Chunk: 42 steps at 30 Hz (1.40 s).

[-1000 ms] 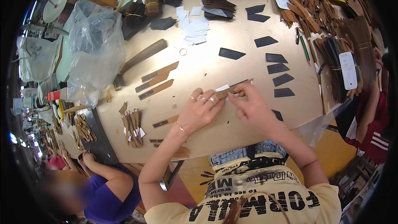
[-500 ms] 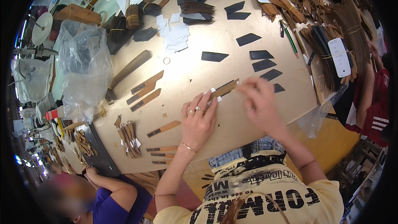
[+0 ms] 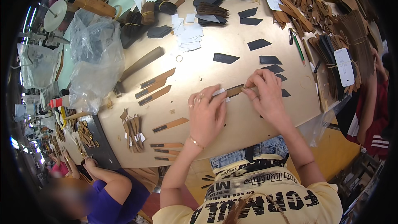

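A narrow brown leather strip [image 3: 235, 92] with a dark edge lies on the table between my hands. My left hand [image 3: 207, 112] holds down its left end, fingers bent over it; they hide that part. Small white paper tabs [image 3: 218, 92] stick out beside those fingertips. At the strip's right end my right hand [image 3: 267, 97] pinches with thumb and fingertips; whether something small is also in that pinch cannot be made out. Dark leather pieces [image 3: 270, 60] with slanted ends lie just beyond my right hand. Brown strips with black ends [image 3: 157, 84] lie to the left.
White paper slips [image 3: 188, 35] and stacked dark pieces [image 3: 211, 12] are at the back. A dark bar-shaped tool [image 3: 141, 64] and a plastic bag [image 3: 95, 54] lie left. Bundled strips [image 3: 331, 58] and a green pencil [image 3: 299, 49] are right. A person in purple [image 3: 120, 195] sits at lower left.
My right hand, blurred and lifted a little before, has come down onto the strip's right end. My left hand stays on the strip, its fingers more bent. The whole view has shifted slightly.
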Available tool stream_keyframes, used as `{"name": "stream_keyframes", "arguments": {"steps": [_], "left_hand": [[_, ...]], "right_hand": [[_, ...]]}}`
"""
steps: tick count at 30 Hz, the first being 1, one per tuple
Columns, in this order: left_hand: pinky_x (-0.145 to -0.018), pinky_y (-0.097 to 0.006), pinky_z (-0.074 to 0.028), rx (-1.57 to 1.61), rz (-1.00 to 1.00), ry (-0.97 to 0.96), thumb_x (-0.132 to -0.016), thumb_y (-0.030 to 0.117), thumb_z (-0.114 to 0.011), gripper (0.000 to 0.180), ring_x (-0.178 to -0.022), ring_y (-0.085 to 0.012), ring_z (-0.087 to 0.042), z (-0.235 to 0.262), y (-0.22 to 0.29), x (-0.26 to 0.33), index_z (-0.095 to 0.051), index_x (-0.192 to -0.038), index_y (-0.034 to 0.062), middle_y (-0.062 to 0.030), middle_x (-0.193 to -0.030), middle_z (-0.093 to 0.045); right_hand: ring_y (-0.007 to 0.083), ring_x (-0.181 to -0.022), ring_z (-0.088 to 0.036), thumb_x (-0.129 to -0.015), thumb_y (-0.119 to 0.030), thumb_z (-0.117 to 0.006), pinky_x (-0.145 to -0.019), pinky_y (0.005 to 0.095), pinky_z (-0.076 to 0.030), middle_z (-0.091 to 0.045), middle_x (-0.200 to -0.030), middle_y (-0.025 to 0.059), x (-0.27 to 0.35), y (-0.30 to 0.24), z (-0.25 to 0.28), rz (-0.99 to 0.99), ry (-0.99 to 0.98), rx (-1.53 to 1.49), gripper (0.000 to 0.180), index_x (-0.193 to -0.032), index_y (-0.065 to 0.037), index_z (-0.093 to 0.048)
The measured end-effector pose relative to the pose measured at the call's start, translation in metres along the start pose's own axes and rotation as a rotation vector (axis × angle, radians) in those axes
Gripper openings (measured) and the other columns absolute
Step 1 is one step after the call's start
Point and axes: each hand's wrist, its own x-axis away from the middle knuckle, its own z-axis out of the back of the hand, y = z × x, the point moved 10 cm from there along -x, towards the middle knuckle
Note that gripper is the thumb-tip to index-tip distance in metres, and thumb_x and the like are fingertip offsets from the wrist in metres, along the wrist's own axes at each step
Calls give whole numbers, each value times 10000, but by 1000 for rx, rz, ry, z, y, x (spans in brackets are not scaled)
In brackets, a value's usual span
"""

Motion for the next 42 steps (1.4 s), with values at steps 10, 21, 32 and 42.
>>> {"name": "stream_keyframes", "arguments": {"steps": [10,21,32,42], "left_hand": [[-745,-405,-510,501,212,-432,-881,93,-651,133,-732,-332,-648,-51,-10,-56,-727,-889,-15,-176,-756,-672],[-802,-407,-505,240,-36,-83,-869,14,-624,163,-900,-321,-621,-39,5,-37,-675,-1024,20,-151,-954,-643],[-1163,-523,-285,-112,107,-130,-952,61,-549,472,-1429,-378,-360,-57,28,43,-480,-1416,12,-213,-1516,-400],[-1179,-524,-257,-137,117,-99,-906,34,-500,547,-1473,-378,-285,-71,26,51,-433,-1447,-10,-232,-1557,-329]], "right_hand": [[263,-836,-617,-825,-71,-735,-824,378,-443,-661,-870,70,2,-11,8,166,0,-174,158,-956,-53,-648],[252,-789,-611,-840,-57,-710,-777,372,-464,-620,-811,66,14,-24,1,269,58,-165,234,-1057,-75,-625],[232,-781,-601,-851,-15,-657,-802,379,-428,-596,-837,51,2,-2,-9,44,-39,-262,468,-1295,-65,-519],[224,-812,-615,-833,-6,-654,-861,389,-425,-630,-874,55,9,-41,-2,231,-24,-167,398,-1217,-57,-563]]}}
